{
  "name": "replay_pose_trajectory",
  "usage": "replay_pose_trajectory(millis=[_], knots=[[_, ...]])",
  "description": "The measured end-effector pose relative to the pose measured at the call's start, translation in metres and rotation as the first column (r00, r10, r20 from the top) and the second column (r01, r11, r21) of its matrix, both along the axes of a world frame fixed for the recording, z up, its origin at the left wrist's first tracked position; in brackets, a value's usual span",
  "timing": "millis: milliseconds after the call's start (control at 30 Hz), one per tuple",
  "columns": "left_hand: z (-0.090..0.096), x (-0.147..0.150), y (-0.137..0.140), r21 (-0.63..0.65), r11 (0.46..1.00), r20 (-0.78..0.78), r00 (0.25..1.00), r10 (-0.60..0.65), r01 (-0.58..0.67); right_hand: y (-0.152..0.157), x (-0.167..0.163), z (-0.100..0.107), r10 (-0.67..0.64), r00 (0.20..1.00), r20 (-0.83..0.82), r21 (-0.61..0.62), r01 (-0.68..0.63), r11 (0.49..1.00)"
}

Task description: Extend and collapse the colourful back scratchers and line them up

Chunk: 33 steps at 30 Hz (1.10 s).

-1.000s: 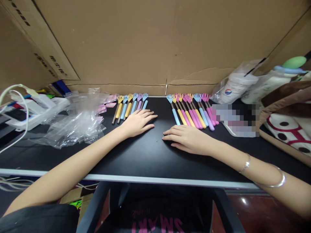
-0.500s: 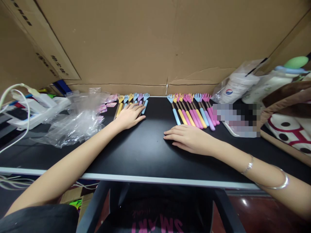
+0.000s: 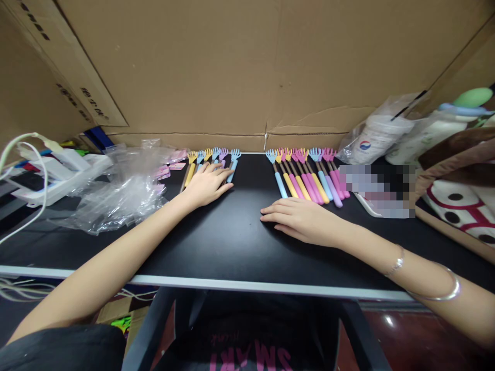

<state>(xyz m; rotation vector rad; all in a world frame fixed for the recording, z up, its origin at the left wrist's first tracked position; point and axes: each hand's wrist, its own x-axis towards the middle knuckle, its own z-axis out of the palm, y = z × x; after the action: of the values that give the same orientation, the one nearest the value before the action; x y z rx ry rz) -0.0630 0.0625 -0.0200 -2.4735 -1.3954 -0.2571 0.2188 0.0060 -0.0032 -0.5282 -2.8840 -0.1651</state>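
Note:
My left hand (image 3: 209,184) lies over a row of back scratchers with hand-shaped heads, its fingers stretched out and spread. Under or beside its fingertips is a blue back scratcher (image 3: 234,167), a little apart from the others. A yellow back scratcher (image 3: 190,174) shows at the row's left end; my hand hides much of the handles between. Flat on the black table (image 3: 232,247) rests my right hand (image 3: 297,220), fingers extended and holding nothing. Just beyond it lies a second row of back scratchers (image 3: 309,184) in blue, yellow, pink and purple, side by side with heads toward the cardboard wall.
Clear plastic bags (image 3: 119,201) and pink cards (image 3: 164,172) lie on the left, near a white power strip (image 3: 69,178) with cables. On the right are a phone-like object (image 3: 369,206), partly blurred, a bagged white cup (image 3: 381,139) and a bottle (image 3: 444,129). A cardboard wall (image 3: 216,72) stands behind.
The blue back scratcher at the left row's right end has shifted slightly right, away from its neighbours, with my left fingers at it. My right hand has stayed still.

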Motion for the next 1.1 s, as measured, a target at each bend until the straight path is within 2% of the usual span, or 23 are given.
replay_pose_trajectory(millis=[300,533,700,800,933,1100], knots=[[0.007,0.013,-0.014,0.07,0.991,0.035,0.993,-0.113,0.11,0.001,-0.001,0.0,-0.001,1.0,-0.002,0.005,0.001,1.0],[0.009,0.029,-0.031,0.126,0.97,0.04,0.976,-0.213,0.207,0.004,-0.002,0.003,0.007,1.0,-0.012,0.097,-0.005,0.995],[0.01,0.041,-0.043,0.159,0.933,0.044,0.942,-0.333,0.322,0.007,0.002,0.004,-0.124,0.987,-0.106,0.189,0.143,0.971],[0.011,0.046,-0.05,0.176,0.912,0.04,0.923,-0.382,0.37,0.008,0.004,0.003,-0.184,0.974,-0.129,0.197,0.207,0.958],[0.013,0.051,-0.056,0.164,0.883,0.036,0.892,-0.451,0.439,0.01,0.005,0.001,-0.194,0.975,-0.106,0.184,0.211,0.96],[0.015,0.051,-0.056,0.114,0.845,-0.039,0.852,-0.522,0.522,0.01,0.004,0.001,-0.178,0.979,-0.097,0.168,0.192,0.967]])
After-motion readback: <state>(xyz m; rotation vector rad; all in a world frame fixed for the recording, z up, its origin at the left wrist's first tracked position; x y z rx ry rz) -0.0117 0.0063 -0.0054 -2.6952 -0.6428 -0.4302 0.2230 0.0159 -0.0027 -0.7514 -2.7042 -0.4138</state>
